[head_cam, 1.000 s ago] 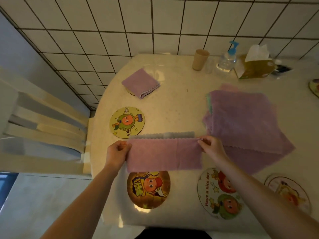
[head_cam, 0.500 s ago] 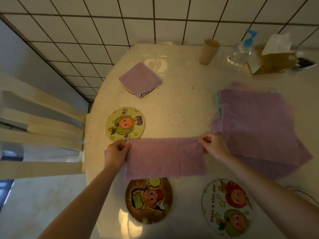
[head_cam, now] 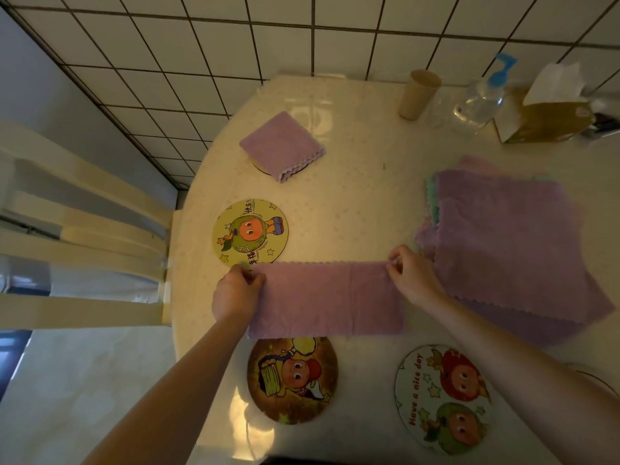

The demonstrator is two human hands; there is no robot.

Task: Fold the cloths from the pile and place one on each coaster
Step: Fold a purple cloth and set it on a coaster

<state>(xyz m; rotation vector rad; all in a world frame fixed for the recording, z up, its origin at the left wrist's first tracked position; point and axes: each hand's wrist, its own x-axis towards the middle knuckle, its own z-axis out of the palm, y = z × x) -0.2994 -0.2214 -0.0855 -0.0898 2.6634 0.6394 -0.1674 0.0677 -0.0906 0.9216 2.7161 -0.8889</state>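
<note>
A purple cloth (head_cam: 327, 298), folded in half into a wide strip, lies flat on the table. My left hand (head_cam: 236, 293) pinches its top left corner and my right hand (head_cam: 411, 275) pinches its top right corner. The pile of purple cloths (head_cam: 510, 243) lies just right of my right hand. A yellow coaster (head_cam: 250, 231) sits bare beyond the strip's left end. A brown coaster (head_cam: 292, 379) and a white coaster (head_cam: 443, 397) lie bare nearer me. Another folded purple cloth (head_cam: 281, 146) covers a coaster at the far left.
A paper cup (head_cam: 417, 94), a pump bottle (head_cam: 479, 99) and a tissue box (head_cam: 543, 119) stand along the tiled wall at the back. A pale wooden chair (head_cam: 84, 229) stands at the table's left edge. Part of another coaster's rim (head_cam: 600, 380) shows at the right.
The folded strip came down from being held just above the table to lying flat on it. My view shifted closer; both hands kept their corners.
</note>
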